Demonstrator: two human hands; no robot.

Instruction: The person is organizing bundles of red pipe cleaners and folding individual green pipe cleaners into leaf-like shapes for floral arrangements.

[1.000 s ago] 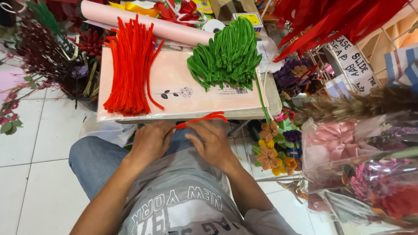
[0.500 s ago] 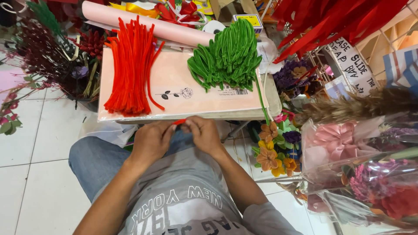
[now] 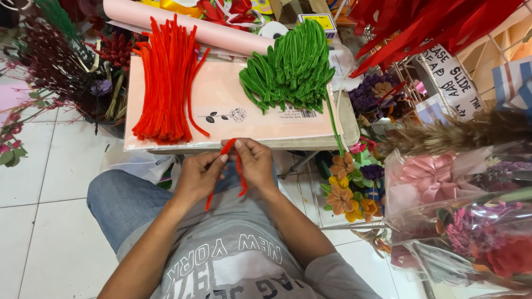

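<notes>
The red pipe cleaner sits between our two hands, just below the near edge of the counter and above our lap. It is bent into a narrow loop: the fold peeks out at the top by our fingertips, and two fuzzy tails hang down, one trailing under the left hand, the other under the right hand. Our left fingers are pinched together on one side of the loop, and our right fingers are closed on the other side, thumb and forefinger meeting near the fold.

We judge it to be very light, soft and fuzzy on the outside with a thin core that bends easily and keeps its shape, so it is best held close to the bend, where a firm pinch controls it; the loose tails would flop if we held them alone.

On the counter, a pink sheet carries a pile of red pipe cleaners on the left and a bunch of green pipe cleaners on the right, well apart. A pink paper roll lies behind them. Artificial flowers and wrapped bouquets crowd the floor at our right.
</notes>
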